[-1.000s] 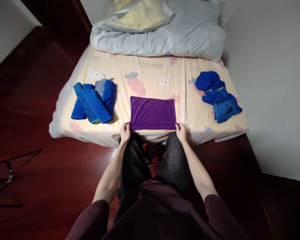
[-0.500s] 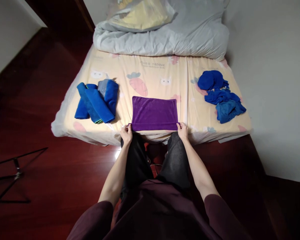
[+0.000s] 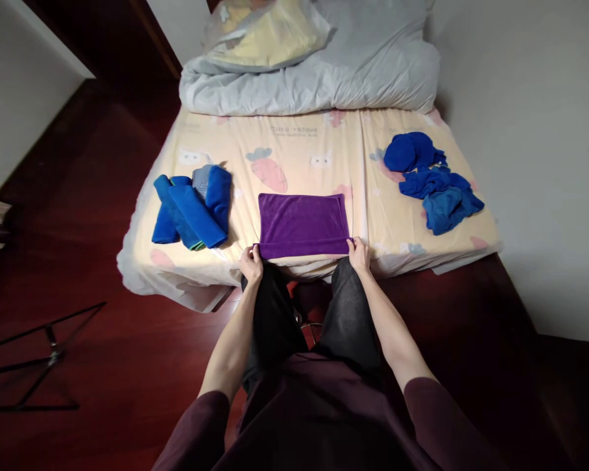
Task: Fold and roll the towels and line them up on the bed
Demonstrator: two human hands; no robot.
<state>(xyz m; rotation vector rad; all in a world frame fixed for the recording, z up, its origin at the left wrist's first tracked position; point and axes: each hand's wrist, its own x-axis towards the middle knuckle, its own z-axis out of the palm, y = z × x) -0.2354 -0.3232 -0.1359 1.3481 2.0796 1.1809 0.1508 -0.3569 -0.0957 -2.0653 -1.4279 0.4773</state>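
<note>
Your left hand (image 3: 251, 263) pinches the near left corner of the purple towel (image 3: 303, 224), fingers curled closed on the cloth, and your right hand (image 3: 360, 253) does the same at the near right corner, thumb and fingers closed on the edge. The purple towel lies flat as a neat rectangle on the bed (image 3: 294, 140), right at its near edge and in the middle of it, directly in front of your knees; its far edge lies just short of a carrot print on the sheet. To the left of the towel, near but apart from it, sits a group of rolled blue towels (image 3: 191, 206), with a grey one tucked among them at the back. Well over on the right side of the bed lies a loose heap of blue cloths (image 3: 432, 183), unfolded and crumpled, close to the wall (image 3: 535, 144). At the head of the bed a grey duvet (image 3: 324, 78) is bunched up across the full width, with a yellow pillow (image 3: 269, 33) resting on top of it. On the dark wooden floor (image 3: 103, 275) to your left stands a thin black metal stand (image 3: 39, 356).
</note>
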